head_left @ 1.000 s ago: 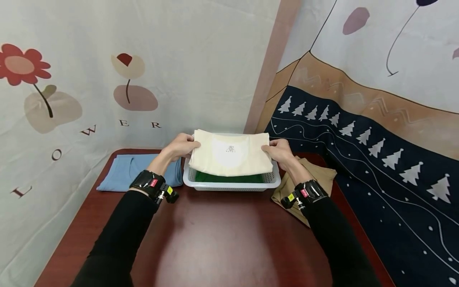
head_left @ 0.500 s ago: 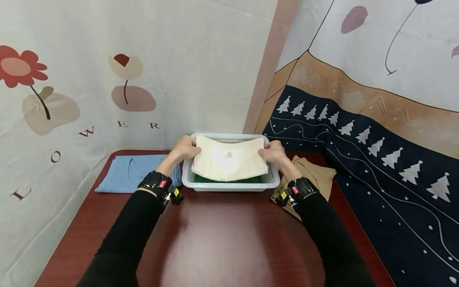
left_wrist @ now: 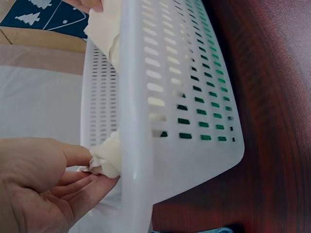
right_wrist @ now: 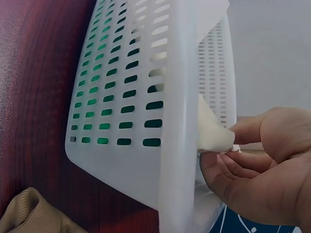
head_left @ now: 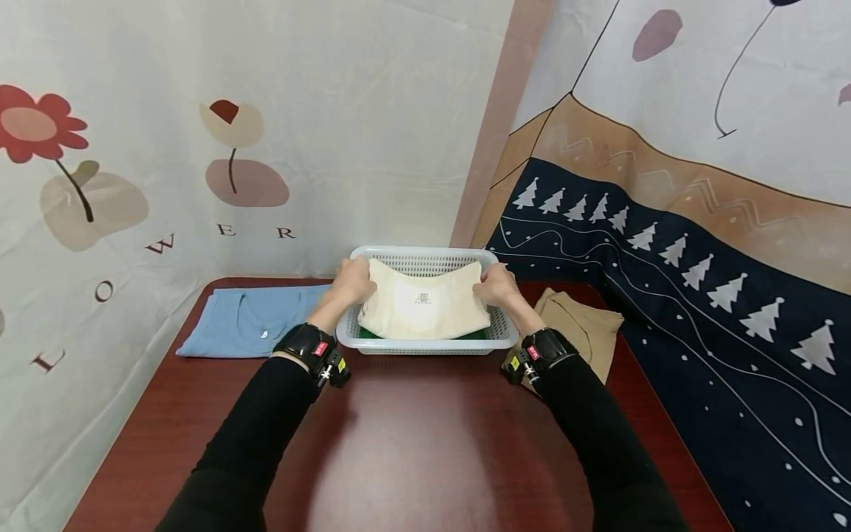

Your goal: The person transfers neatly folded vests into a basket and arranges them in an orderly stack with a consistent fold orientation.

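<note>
A folded cream garment [head_left: 422, 303] with a small printed mark sags between both hands, inside the white plastic basket [head_left: 425, 346]. My left hand [head_left: 354, 281] pinches its left edge between thumb and fingers; the left wrist view shows the bunched cloth [left_wrist: 108, 158] just past the basket rim. On the other side my right hand [head_left: 495, 285] pinches the right edge, and the right wrist view shows the cloth [right_wrist: 214, 131] between thumb and fingers. Green fabric [head_left: 368, 334] lies beneath, at the basket's bottom, seen also through the wall slots.
Left of the basket lies a folded light blue garment [head_left: 246, 321] on the dark red table [head_left: 412, 443]. A folded tan garment [head_left: 578, 329] lies at the right, partly under the right wrist. A printed cloth backdrop [head_left: 372, 148] rises behind the table.
Both hands have lowered the cream garment from above the basket down into it and come slightly closer together. The basket's back wall now shows behind the cloth.
</note>
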The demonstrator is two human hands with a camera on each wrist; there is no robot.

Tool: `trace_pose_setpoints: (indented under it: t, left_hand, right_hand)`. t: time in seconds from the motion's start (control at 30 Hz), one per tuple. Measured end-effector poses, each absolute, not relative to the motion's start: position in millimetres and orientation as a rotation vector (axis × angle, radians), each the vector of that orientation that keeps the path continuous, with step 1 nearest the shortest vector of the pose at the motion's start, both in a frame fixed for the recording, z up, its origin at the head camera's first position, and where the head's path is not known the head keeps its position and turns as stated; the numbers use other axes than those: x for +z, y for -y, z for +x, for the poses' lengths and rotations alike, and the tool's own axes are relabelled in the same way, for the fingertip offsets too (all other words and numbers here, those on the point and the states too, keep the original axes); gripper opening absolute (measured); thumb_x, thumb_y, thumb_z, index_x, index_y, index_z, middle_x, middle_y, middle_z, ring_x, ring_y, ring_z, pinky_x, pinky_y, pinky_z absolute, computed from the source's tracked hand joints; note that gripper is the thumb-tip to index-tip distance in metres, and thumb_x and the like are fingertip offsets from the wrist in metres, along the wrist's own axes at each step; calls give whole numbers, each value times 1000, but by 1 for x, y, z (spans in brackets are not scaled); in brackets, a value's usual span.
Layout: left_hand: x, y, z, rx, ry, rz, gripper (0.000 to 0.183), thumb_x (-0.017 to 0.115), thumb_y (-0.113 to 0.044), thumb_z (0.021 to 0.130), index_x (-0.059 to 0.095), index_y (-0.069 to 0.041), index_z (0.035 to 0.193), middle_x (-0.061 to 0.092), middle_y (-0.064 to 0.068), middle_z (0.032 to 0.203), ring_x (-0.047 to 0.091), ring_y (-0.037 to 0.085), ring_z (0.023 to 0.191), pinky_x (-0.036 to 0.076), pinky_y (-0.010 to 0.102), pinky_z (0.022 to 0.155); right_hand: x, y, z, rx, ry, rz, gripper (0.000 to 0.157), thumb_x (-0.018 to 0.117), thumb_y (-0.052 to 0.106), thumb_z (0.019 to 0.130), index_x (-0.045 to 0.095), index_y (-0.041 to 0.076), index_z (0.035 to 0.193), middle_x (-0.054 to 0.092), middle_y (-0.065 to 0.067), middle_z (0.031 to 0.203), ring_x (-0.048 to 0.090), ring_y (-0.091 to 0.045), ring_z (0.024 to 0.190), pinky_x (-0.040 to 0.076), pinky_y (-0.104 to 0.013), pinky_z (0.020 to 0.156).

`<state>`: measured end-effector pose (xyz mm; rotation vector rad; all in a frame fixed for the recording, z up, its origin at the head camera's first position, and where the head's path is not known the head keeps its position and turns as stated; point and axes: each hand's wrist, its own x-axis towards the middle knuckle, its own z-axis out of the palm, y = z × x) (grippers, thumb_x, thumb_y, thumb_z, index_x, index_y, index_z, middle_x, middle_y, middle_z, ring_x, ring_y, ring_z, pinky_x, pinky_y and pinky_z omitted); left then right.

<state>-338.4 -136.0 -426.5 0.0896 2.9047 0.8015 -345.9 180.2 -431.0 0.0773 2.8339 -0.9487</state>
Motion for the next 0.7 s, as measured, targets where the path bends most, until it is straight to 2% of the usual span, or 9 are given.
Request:
trace_pose_setpoints:
  t: [0.07,0.17,0.27,0.33,0.43,0.47,0.53,0.63,0.7]
  left_hand:
    - [-429,133,-338,783,-2915,99,31,56,2,106,46,-9,79,38,2,71,46,18,61,44,29,59]
    - [-432,129,-335,780,-2935,110,15,55,4,106,63,1,94,61,14,86,58,22,69,48,30,61]
    - [-436,126,-331,757,-2982,131,16,55,7,107,70,8,111,75,25,104,69,27,77,52,31,61]
    - [-439,123,-327,729,-3019,169,19,55,9,107,72,10,116,77,30,113,75,32,85,57,33,64]
    - [-443,121,-325,659,-3050,201,19,55,10,108,73,10,113,78,30,111,78,35,89,59,36,67]
    - [-444,120,-325,644,-3050,208,19,55,11,108,74,10,112,78,29,109,79,35,89,59,36,67]
    - [-445,119,-324,631,-3047,209,19,56,11,108,74,10,111,78,29,109,79,35,89,59,36,68]
    - [-445,117,-323,619,-3043,208,19,55,11,108,73,10,113,77,29,110,79,37,90,59,38,67]
    - [-446,116,-323,603,-3045,213,19,54,11,109,72,10,113,77,30,111,79,37,91,61,39,68]
  right_hand:
    - [-433,-178,-348,-895,-2837,57,46,61,3,102,37,15,64,26,3,64,29,-16,61,34,-29,55]
    - [-436,-176,-349,-808,-2877,0,49,59,1,101,34,18,62,24,5,61,31,-13,57,35,-26,52]
    - [-436,-173,-347,-733,-2895,-47,44,57,-2,101,37,16,66,29,3,65,38,-15,58,40,-25,52]
    - [-438,-171,-348,-690,-2898,-63,33,58,-3,101,46,10,73,40,-1,69,47,-17,62,47,-26,55]
    - [-449,-171,-358,-619,-2881,-76,5,62,-3,99,61,-2,94,59,-12,86,63,-26,77,59,-35,67]
    - [-471,-180,-375,-612,-2892,-123,3,63,-1,98,64,-3,99,62,-12,90,64,-26,81,59,-35,70]
    - [-488,-184,-391,-539,-2888,-158,15,65,2,95,67,-6,108,65,-15,99,64,-29,87,60,-40,76]
    - [-509,-190,-408,-470,-2868,-194,22,68,4,94,67,-6,113,66,-17,105,63,-30,89,57,-39,78]
    - [-501,-183,-399,-420,-2859,-184,25,69,3,94,67,-7,117,67,-19,108,63,-32,88,58,-40,75]
